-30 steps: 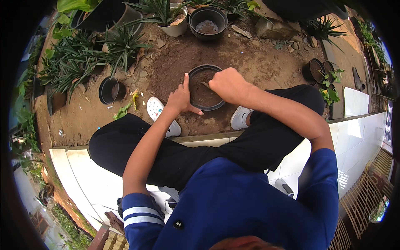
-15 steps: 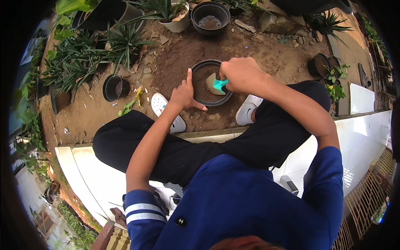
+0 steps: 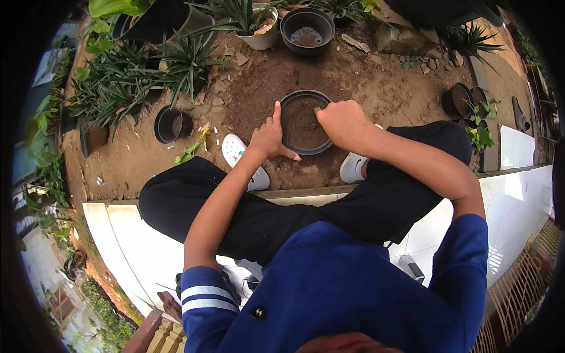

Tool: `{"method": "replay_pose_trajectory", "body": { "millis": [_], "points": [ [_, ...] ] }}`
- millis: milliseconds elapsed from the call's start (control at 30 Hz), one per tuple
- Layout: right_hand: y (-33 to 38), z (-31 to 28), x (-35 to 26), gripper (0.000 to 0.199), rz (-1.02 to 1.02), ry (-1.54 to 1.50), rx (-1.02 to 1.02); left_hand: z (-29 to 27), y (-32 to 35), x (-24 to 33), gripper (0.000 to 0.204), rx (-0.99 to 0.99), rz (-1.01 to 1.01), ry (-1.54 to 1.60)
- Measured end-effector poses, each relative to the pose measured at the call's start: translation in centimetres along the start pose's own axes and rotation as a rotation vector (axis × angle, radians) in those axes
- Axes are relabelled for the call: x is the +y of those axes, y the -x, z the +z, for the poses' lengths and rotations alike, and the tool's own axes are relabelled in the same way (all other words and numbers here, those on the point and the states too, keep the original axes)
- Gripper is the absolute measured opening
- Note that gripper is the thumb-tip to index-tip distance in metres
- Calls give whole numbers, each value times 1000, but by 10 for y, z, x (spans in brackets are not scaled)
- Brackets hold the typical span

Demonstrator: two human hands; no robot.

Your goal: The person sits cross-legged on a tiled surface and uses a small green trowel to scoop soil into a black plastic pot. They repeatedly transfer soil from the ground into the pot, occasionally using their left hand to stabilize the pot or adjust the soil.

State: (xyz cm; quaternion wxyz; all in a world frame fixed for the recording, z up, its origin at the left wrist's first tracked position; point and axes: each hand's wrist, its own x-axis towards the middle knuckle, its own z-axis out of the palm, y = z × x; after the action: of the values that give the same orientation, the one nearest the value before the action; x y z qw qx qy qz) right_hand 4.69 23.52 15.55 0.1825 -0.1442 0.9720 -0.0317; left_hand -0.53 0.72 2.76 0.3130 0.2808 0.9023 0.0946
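A round black pot stands on the ground between my feet, with brown soil inside. My left hand is at the pot's left side, thumb and forefinger spread wide along the rim. My right hand is closed in a fist over the right rim. It grips a small hand trowel, whose turquoise part showed a moment earlier. Now the fist hides nearly all of the trowel, and how deep its blade sits cannot be made out.
Beyond the pot stands another black pot, beside a white pot with a spiky plant. A small black pot is at the left, near spiky plants. More small pots stand at the right. White tiles edge the soil.
The trowel's turquoise part and blade, visible over the soil before, are now hidden by my right fist, which has turned and lowered at the right rim. My left hand stays by the pot.
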Motion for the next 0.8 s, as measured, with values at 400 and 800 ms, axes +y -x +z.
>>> {"method": "replay_pose_trajectory", "body": {
  "millis": [400,800],
  "points": [
    [-2,-24,4,18,-24,-109,-110,-9,3,6,173,-27,-42,-23],
    [1,-15,1,29,-21,-285,-149,-7,1,5,173,-55,-51,-39]
  ]
}}
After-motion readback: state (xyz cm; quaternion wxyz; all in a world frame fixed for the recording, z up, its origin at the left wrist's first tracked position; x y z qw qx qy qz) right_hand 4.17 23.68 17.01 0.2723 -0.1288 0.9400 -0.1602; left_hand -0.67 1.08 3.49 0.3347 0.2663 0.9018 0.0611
